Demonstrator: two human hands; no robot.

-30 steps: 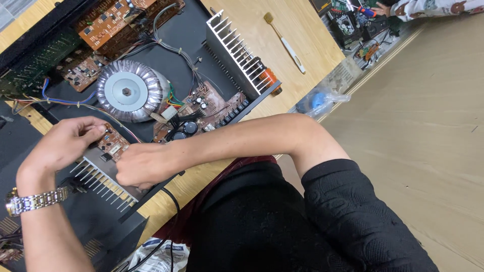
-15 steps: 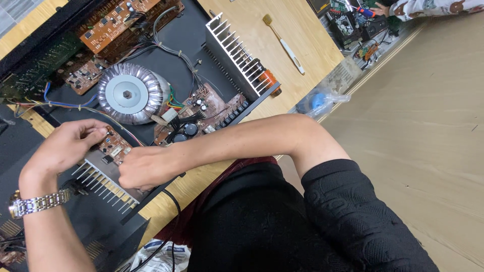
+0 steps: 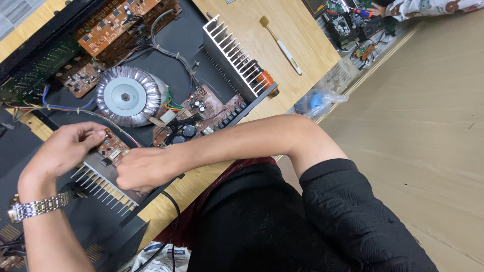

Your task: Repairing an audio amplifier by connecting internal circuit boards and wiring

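An opened black amplifier chassis [image 3: 166,55] lies on a wooden bench. My left hand [image 3: 64,150], with a metal watch on the wrist, pinches the edge of a small brown circuit board [image 3: 114,147] at the chassis's near corner. My right hand [image 3: 143,170] is closed over the same assembly, gripping the finned aluminium heat sink [image 3: 103,185] that the board is fixed to. My right forearm crosses in front of the chassis's front edge. Just beyond my hands sit a round silver toroidal transformer [image 3: 125,95] and a brown board with black capacitors [image 3: 194,118].
A second finned heat sink [image 3: 233,54] stands at the chassis's right side. More brown boards [image 3: 118,25] fill the far part. A small brush [image 3: 281,44] lies on the wooden bench [image 3: 302,60]. Another person's hand and parts [image 3: 375,10] are at top right. A black cable [image 3: 174,211] hangs near my body.
My two hands stay on the small board and heat sink. My left fingers have shifted slightly along the board's edge. Nothing else moved.
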